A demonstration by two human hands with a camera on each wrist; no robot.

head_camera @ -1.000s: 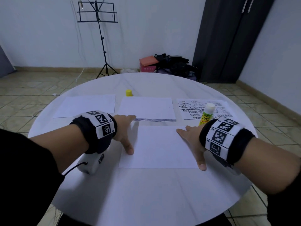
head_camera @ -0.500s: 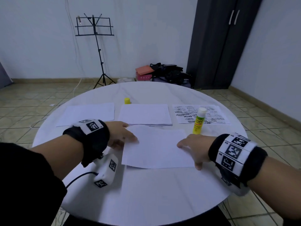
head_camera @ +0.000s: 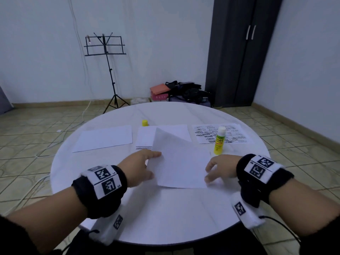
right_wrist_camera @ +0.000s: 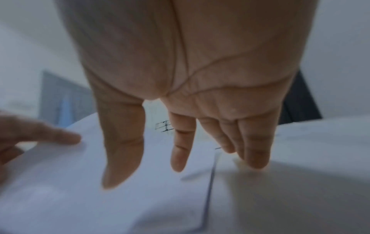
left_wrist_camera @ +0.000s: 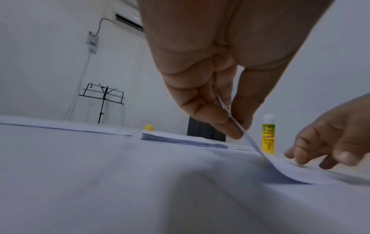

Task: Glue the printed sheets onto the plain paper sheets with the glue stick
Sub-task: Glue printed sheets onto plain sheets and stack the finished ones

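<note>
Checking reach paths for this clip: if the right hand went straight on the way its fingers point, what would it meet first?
Probably the lifted sheet: the right hand points leftward across its right edge, fingertips low above it. Depth is unclear, so contact cannot be told.

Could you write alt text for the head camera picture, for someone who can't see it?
A person's left hand lifts one edge of a white sheet off a round white table, while the right hand hovers at its other edge. Behind stand a glue stick, a paper stack and printed sheets.
</note>
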